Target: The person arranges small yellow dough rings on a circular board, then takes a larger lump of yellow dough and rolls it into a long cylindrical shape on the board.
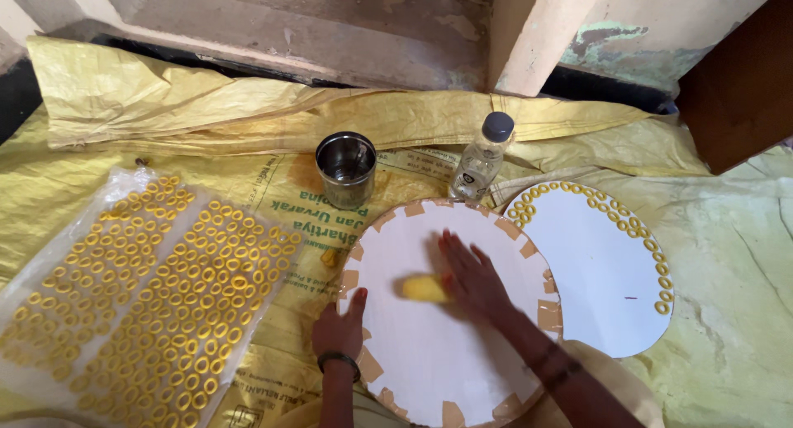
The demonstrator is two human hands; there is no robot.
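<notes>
A round white board with brown tape pieces around its rim lies in front of me on yellow sacking. My right hand lies flat on the board, fingers spread, pressing on a yellow lump of dough at its middle. My left hand, with a dark bangle at the wrist, rests on the board's left edge, fingers curled, gripping nothing I can see. A second white board to the right carries yellow rings along its upper rim.
A clear plastic sheet at the left is covered with several rows of yellow rings. A steel tumbler and a clear plastic bottle stand behind the board. A concrete step and pillar lie beyond the sacking.
</notes>
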